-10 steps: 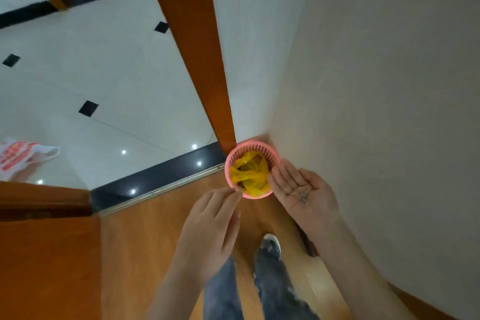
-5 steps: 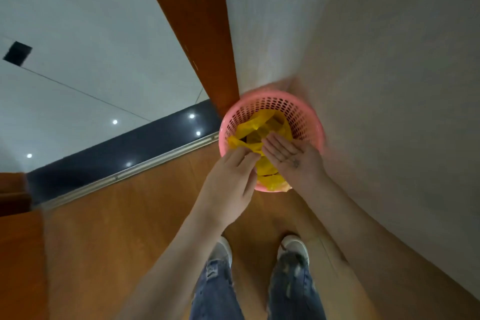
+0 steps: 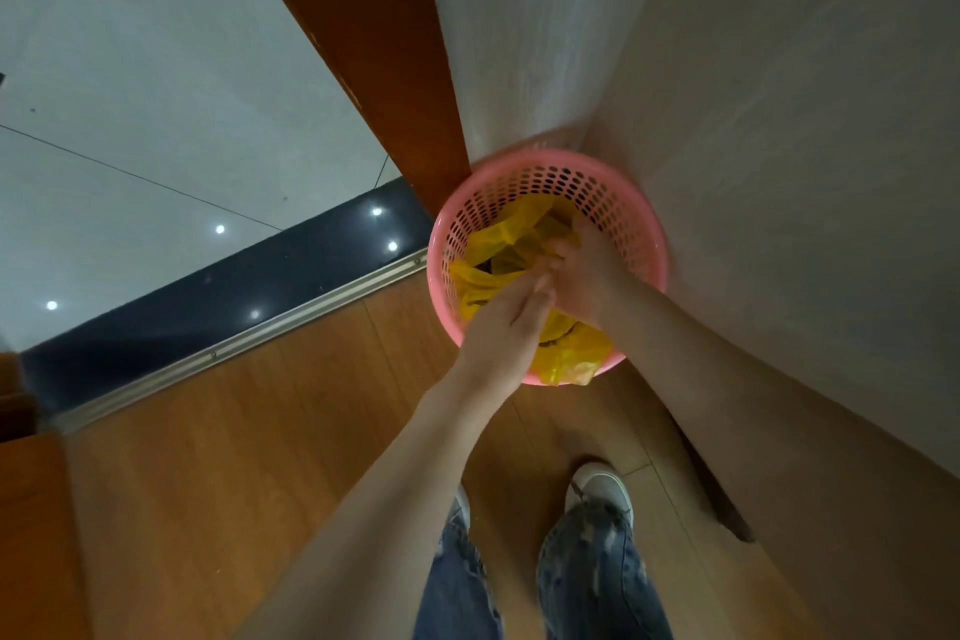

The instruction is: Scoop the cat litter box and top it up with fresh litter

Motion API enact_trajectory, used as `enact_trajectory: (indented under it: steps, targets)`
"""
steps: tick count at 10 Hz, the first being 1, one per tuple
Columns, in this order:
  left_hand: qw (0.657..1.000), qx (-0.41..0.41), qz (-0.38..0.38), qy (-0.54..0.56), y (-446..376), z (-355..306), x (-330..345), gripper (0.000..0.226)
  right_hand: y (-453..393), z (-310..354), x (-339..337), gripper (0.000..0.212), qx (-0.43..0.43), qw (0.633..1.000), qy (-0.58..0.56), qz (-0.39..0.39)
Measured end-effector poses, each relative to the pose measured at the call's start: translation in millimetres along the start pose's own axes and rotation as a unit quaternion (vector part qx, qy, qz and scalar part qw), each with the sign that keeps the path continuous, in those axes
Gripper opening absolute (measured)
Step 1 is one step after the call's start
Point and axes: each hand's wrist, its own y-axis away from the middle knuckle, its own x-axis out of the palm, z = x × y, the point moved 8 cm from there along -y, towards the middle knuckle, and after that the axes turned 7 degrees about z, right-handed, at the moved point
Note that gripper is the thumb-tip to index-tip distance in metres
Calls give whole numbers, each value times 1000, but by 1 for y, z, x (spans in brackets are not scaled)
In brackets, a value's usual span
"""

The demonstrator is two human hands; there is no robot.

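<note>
I see one round pink basket point(image 3: 631, 203) with perforated walls, lined with a crumpled yellow plastic bag point(image 3: 493, 244) that spills over the rim on the side nearest me. Something dark lies in the folds, too small for me to identify. The basket sits on the wooden floor point(image 3: 234, 457), tucked into the corner where the wall point(image 3: 779, 120) meets the brown door frame point(image 3: 374, 42).

Both hands are inside the basket. My left hand point(image 3: 506, 327) reaches in with fingers fairly straight, touching the bag; whether it pinches the plastic I cannot tell. My right hand point(image 3: 584, 276) has its fingers curled into the bag's folds, gripping it.

I count two shoes point(image 3: 600, 486) near the floor's lower edge. The wall crowds the basket on the right; open floor lies to the left, up to the metal threshold strip point(image 3: 249, 338).
</note>
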Motion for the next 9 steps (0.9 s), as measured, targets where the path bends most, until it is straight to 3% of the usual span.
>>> enact_trajectory:
  steps: [1,2,3,4,5,6,7,8,9]
  targets:
    - [995,-16,48,91,-2,-2,21,43,4,4,-1,45,-23,999,-23,7]
    - [993,-89,50,-57,-10,15,15,49,9,-6,-4,64,24,999,-24,14]
    - [998,-32,1,-63,-7,3,11,49,10,-8,-9,60,14,999,-33,2]
    - [994,78,24,-73,4,-12,30,47,8,-4,-9,54,-21,999,-33,-9]
    - [998,-13,-13,-56,1,13,20,48,16,-14,0,57,23,999,-35,0]
    - [999,6,-44,-27,6,8,12,49,20,-20,1,54,33,998,-57,-12]
    - [994,79,15,-78,17,-11,24,46,29,-17,6,55,15,999,-43,-6]
    - [982,30,13,-185,26,-3,9,47,45,-24,14,56,45,998,-51,10]
    - [974,46,-43,-216,47,-19,-18,42,82,-24,25,47,43,997,-64,31]
